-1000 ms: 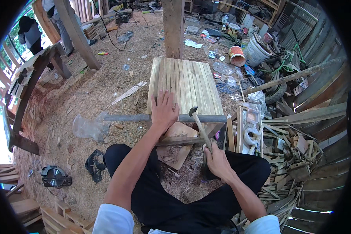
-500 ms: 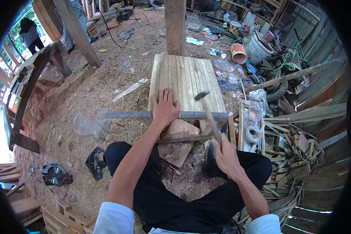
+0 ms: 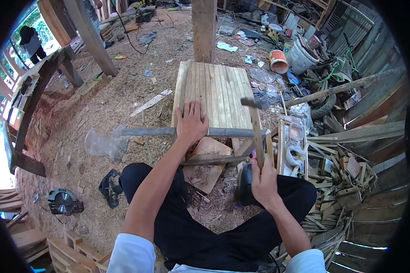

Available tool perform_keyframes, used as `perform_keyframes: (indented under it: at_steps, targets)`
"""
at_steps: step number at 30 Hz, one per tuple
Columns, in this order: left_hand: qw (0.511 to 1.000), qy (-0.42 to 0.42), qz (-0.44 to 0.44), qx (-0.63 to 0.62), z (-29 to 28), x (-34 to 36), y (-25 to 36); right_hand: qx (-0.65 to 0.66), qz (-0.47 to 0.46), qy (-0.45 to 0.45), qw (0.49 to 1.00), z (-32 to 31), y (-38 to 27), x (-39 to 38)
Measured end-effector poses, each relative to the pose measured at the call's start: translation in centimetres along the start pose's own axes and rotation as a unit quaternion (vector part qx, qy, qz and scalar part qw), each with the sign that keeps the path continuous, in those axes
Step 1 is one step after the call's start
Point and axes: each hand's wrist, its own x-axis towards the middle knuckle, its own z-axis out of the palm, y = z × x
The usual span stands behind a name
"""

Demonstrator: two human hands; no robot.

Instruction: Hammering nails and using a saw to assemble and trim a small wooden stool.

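Observation:
A panel of narrow pale wooden slats (image 3: 217, 91) lies in front of me, its far end by an upright wooden post. My left hand (image 3: 192, 122) rests flat on its near left part, fingers stretched out. Beneath that hand a dark grey bar (image 3: 148, 132) crosses the near edge and sticks out far to the left. My right hand (image 3: 265, 182) is closed round the wooden handle of a hammer (image 3: 256, 122). The hammer stands nearly upright, its dark head raised beside the panel's right edge, touching nothing that I can see.
A circular saw (image 3: 65, 201) sits on the sawdust-covered floor at left. Right of my knee are a wooden tray (image 3: 282, 152) holding plastic bags and a heap of wood offcuts (image 3: 346, 175). Buckets (image 3: 300, 57) stand at far right. A person (image 3: 30, 43) is at far left.
The hammer has swung rightward and up, from over the panel to beside its right edge. My right hand turned with it. My left hand stays almost where it was.

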Motion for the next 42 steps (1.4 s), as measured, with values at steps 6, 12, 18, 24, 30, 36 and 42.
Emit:
perform_keyframes:
  at_steps: [6, 12, 18, 24, 30, 36, 42]
  targets:
    - [1.0, 0.003, 0.0, -0.017, -0.1, 0.3, -0.1, -0.116, 0.079, -0.106, 0.984, -0.5, -0.3, 0.2]
    - [1.0, 0.011, 0.003, -0.014, 0.4, 0.1, -0.2, -0.016, -0.018, -0.009, 1.0, -1.5, -1.3, 0.2]
    - [1.0, 0.011, 0.011, -0.004, 0.0, 0.2, -0.4, -0.02, 0.033, -0.042, 0.998, -0.3, 2.7, 1.3]
    - [0.976, 0.126, 0.137, -0.116, -0.8, -1.0, -0.6, -0.02, 0.091, -0.016, 0.996, 2.4, 6.9, 0.7]
    - [0.958, 0.105, 0.131, -0.231, -1.1, -0.9, -0.7, 0.007, 0.141, -0.055, 0.989, 2.2, 7.4, 0.8]
    - [0.963, 0.095, 0.113, -0.225, -0.9, 0.0, -1.5, 0.009, 0.123, -0.052, 0.991, 2.3, 7.0, 1.0]
    - [0.963, 0.092, 0.137, -0.212, -0.5, -0.1, -1.8, 0.014, 0.105, -0.03, 0.994, 2.6, 7.1, 1.2]
